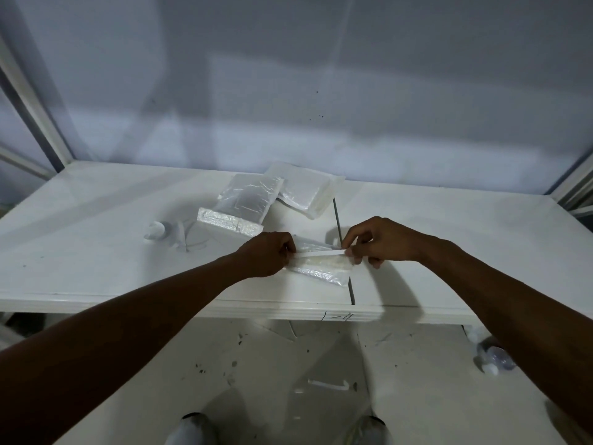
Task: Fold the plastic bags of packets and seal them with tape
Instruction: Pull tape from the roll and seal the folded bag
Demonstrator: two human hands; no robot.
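Fingers curled, my left hand [269, 253] and right hand [382, 240] each pinch one end of a tape strip [322, 253]. It runs left to right over the folded plastic bag [321, 273] lying directly beneath, by the white table's [96, 252] front edge.

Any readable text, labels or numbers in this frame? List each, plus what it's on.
"1-4", roughly: a handwritten mark on the front edge of the table; the strokes are unclear.
Nothing printed on the tape strip.
No readable print on the plastic bag under it, or on the bag stack behind.
Any label on the bottle on the floor is too blurred to read.
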